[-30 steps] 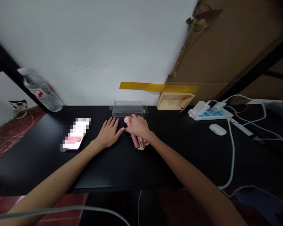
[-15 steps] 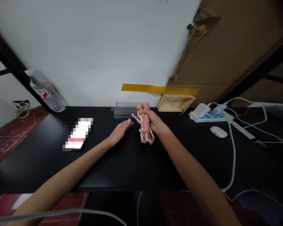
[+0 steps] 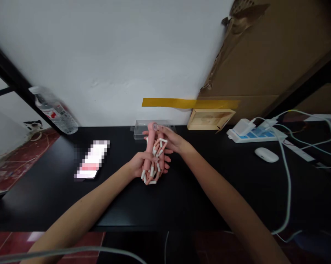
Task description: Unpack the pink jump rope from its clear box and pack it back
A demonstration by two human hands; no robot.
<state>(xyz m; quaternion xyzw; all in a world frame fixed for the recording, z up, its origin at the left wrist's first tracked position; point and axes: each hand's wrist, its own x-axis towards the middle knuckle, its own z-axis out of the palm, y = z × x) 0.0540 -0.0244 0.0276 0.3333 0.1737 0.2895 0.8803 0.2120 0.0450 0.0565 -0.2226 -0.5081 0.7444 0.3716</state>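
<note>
A beaded jump rope (image 3: 151,142) with pink handles and pink and white beads is bundled up between my hands, above the black desk. My left hand (image 3: 138,163) supports the bundle from below and the left, its thumb lying across a handle and its fingertips showing on the far right side. With my right hand (image 3: 173,138) I grip the upper right part, near the top of the handles. Some of its fingers are hidden behind the rope. A clear plastic case (image 3: 139,131) lies just behind, partly covered by the rope and my hands.
A lit phone (image 3: 92,161) lies on the black desk (image 3: 121,205) at left, and a plastic bottle (image 3: 56,112) leans by the wall. At right are a wooden frame (image 3: 191,123), a power strip (image 3: 253,135) with cables and a white earbud case (image 3: 266,154).
My left hand has moved right and taken hold of the jump rope, which my right hand alone held before. The bundle has shifted left and turned, spreading its handles apart.
</note>
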